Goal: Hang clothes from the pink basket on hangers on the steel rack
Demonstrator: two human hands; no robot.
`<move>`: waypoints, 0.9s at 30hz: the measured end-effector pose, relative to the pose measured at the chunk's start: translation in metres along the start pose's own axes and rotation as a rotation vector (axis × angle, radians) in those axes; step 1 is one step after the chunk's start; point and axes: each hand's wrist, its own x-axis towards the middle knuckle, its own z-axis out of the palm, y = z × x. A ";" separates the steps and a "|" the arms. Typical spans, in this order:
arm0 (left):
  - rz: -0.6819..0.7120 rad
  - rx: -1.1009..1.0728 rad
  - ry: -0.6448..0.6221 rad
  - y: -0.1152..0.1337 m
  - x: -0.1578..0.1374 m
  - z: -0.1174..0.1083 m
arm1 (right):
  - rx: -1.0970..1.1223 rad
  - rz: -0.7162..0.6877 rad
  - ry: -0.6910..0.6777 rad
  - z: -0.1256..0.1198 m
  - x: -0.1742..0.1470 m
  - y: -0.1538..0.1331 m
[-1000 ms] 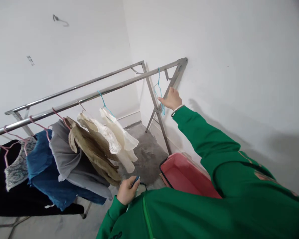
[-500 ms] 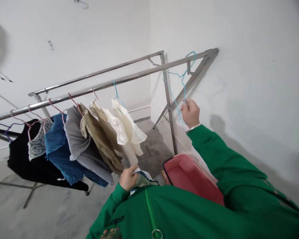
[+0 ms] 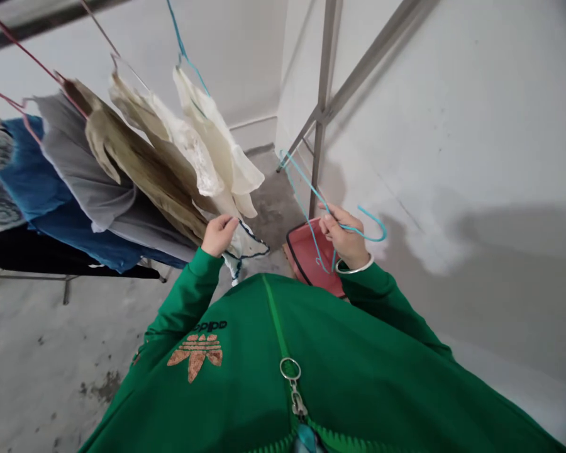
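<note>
In my right hand (image 3: 343,236) is a light blue wire clothes hanger (image 3: 306,179), gripped near its neck. Its hook points right and its shoulders stretch toward the left, over a pink basket. My left hand (image 3: 221,234) pinches a white garment with dark blue trim (image 3: 249,242), which hangs down in front of my jacket. Part of that garment is hidden behind the hand and my green sleeve. Just beyond my left hand, a cream lace-edged garment (image 3: 217,138) hangs on a blue hanger.
On the left, a metal rail (image 3: 33,20) carries several garments, including an olive-brown one (image 3: 132,170), a grey one (image 3: 85,154) and a blue one (image 3: 42,176). The pink basket (image 3: 306,264) stands low by the wall, near the rack's crossed legs (image 3: 321,116).
The view has tilted downward. My right hand has brought the blue hanger down from beside the rail and turned it so the hook points right. My left hand still holds the trimmed garment.
</note>
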 end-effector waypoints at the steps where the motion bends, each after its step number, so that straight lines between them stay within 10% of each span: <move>1: -0.002 -0.031 -0.005 -0.001 0.002 -0.001 | -0.002 0.011 -0.031 -0.008 -0.008 -0.002; 8: 0.000 -0.091 -0.014 -0.012 0.013 -0.011 | -0.205 0.073 -0.374 -0.036 -0.041 -0.031; 13: 0.190 0.298 -0.019 -0.015 0.008 -0.011 | -0.267 0.010 -0.536 -0.017 -0.035 -0.029; 19: 0.309 0.811 0.082 -0.021 -0.003 -0.013 | -0.301 -0.054 -0.584 -0.011 -0.031 -0.028; 27: 0.521 0.723 0.054 -0.038 -0.007 -0.010 | -0.255 -0.110 -0.685 0.014 -0.021 -0.031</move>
